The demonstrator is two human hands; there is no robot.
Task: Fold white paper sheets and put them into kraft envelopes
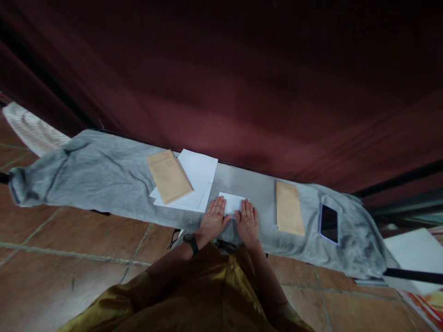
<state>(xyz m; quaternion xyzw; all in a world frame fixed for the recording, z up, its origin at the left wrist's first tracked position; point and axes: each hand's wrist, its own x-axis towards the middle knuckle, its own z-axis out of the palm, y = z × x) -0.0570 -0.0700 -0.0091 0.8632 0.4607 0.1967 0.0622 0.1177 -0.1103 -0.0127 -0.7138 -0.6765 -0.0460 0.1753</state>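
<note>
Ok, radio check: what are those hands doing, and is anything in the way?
Left hand and right hand palm-down, fingers on small white paper. Paper lying on grey cloth. Brown envelopes either side, apart from it, not in the way.

A small, rectangular sheet of plain white paper (233, 202) lies flat on a grey cloth (263, 198), its long side running left to right and its far edge straight and uncovered. The left and right ends disappear beneath spread fingers, leaving the bright middle exposed; whether the piece is folded or a single layer cannot be told.
</note>
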